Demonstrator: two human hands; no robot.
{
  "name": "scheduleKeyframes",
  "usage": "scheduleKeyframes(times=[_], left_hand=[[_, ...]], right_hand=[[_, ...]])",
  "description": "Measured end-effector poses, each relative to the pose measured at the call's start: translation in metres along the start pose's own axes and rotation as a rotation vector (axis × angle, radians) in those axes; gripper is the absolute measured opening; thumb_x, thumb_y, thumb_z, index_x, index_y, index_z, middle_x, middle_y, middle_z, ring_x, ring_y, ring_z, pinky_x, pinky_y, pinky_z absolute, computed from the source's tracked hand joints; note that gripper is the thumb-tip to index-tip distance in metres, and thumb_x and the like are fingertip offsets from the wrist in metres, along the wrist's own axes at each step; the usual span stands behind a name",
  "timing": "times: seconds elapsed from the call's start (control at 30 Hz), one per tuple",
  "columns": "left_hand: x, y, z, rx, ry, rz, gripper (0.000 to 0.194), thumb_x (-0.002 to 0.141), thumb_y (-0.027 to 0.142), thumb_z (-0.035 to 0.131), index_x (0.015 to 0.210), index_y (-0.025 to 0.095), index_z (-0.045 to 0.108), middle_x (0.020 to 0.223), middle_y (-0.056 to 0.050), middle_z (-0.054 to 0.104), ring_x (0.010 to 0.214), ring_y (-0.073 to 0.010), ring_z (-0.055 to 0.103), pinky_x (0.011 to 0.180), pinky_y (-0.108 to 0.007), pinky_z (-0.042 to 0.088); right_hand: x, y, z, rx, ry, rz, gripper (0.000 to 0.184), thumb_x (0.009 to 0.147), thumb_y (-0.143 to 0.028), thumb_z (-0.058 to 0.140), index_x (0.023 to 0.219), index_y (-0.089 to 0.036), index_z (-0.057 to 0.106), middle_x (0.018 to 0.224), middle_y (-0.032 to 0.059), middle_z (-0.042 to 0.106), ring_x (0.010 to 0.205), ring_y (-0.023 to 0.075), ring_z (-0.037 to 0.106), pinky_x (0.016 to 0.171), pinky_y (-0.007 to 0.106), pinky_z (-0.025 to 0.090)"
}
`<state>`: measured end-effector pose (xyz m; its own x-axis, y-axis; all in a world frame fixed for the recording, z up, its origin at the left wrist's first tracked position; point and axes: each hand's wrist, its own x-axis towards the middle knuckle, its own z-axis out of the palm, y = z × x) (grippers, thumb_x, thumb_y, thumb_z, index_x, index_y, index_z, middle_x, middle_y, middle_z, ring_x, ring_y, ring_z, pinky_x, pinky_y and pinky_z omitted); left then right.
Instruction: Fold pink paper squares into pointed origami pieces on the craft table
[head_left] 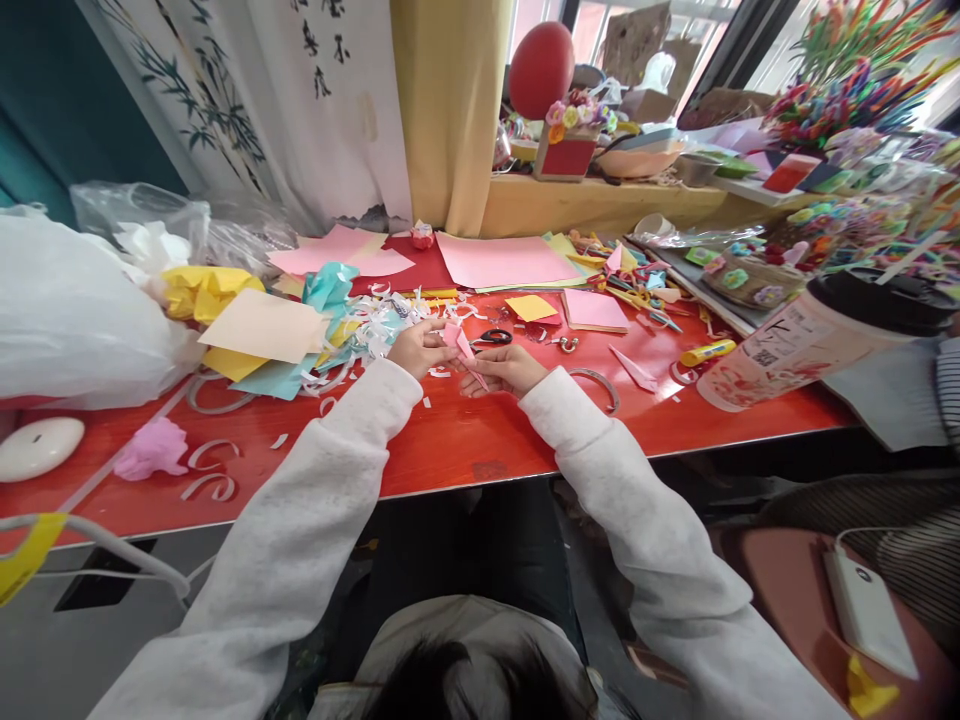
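Note:
A small pink folded paper piece [460,343] is held between my two hands above the red table. My left hand [417,348] pinches its upper left part. Fingers of my right hand [513,370] are closed on its lower right end, where it narrows to a point. Just behind my right hand lie black-handled scissors [495,337], partly hidden. A second pink folded paper piece [634,368], long and pointed, rests on the table to the right. Square pink paper sheets [595,310] and yellow squares [531,307] lie beyond my hands.
White paper shreds [375,322] and crumpled coloured paper lie left of my hands, near a big white plastic bag [90,310]. To the right stand a tilted drink cup [802,345] and a yellow glue stick [707,352]. The red table's [450,460] front edge runs below my forearms.

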<state>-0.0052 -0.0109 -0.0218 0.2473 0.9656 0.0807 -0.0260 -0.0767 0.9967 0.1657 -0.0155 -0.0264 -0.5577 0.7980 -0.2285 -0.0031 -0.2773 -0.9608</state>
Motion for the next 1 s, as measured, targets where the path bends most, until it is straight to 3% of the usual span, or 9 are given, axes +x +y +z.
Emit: scheduleKeyframes(times=[0.2,0.33,0.47,0.67,0.83,1.0], left_hand=[[0.002,0.001,0.001,-0.044,0.019,-0.064,0.043,0.057,0.008,0.065,0.097,0.008,0.050,0.057,0.000,0.061,0.053,-0.0119,0.059,0.058,-0.027,0.048],[0.002,0.004,0.003,-0.069,0.024,-0.135,0.028,0.056,0.017,0.069,0.079,0.008,0.055,0.055,-0.001,0.060,0.048,-0.0096,0.056,0.053,-0.023,0.046],[0.002,0.001,0.003,-0.081,0.031,-0.213,0.026,0.056,0.028,0.070,0.066,0.007,0.060,0.057,-0.004,0.061,0.049,-0.0093,0.055,0.049,-0.021,0.042],[0.004,-0.005,0.001,0.008,0.144,-0.174,0.024,0.049,0.026,0.074,0.061,0.008,0.063,0.050,-0.003,0.058,0.044,-0.0092,0.051,0.048,-0.024,0.042],[0.005,-0.006,0.001,-0.033,0.140,-0.191,0.024,0.050,0.027,0.073,0.061,0.009,0.063,0.047,-0.002,0.057,0.041,-0.0084,0.050,0.047,-0.023,0.042],[0.005,-0.005,-0.002,0.009,0.148,-0.171,0.024,0.050,0.026,0.073,0.063,0.008,0.064,0.048,-0.002,0.057,0.041,-0.0076,0.049,0.045,-0.022,0.041]], right_hand=[[0.001,0.000,0.004,-0.086,0.040,-0.039,0.018,0.069,-0.029,0.061,0.070,-0.011,0.060,0.056,0.0023,0.063,0.052,0.0122,0.062,0.050,0.021,0.051],[0.002,0.001,0.007,-0.116,0.044,-0.089,0.022,0.069,-0.034,0.060,0.068,-0.012,0.059,0.055,0.0026,0.062,0.051,0.0126,0.062,0.048,0.022,0.051],[0.004,0.003,0.009,-0.119,0.045,-0.078,0.023,0.066,-0.035,0.063,0.068,-0.012,0.058,0.058,0.0036,0.064,0.053,0.0135,0.062,0.051,0.024,0.052],[0.002,0.002,0.008,-0.094,-0.122,0.029,0.024,0.065,-0.036,0.063,0.072,-0.013,0.060,0.066,0.0047,0.066,0.059,0.0135,0.064,0.054,0.023,0.053],[0.002,0.002,0.011,-0.141,-0.065,-0.014,0.024,0.067,-0.035,0.061,0.065,-0.012,0.058,0.055,0.0032,0.063,0.049,0.0130,0.062,0.046,0.021,0.051],[0.002,0.004,0.010,-0.114,-0.095,0.013,0.025,0.068,-0.035,0.060,0.074,-0.011,0.062,0.067,0.0073,0.066,0.060,0.0148,0.064,0.056,0.025,0.054]])
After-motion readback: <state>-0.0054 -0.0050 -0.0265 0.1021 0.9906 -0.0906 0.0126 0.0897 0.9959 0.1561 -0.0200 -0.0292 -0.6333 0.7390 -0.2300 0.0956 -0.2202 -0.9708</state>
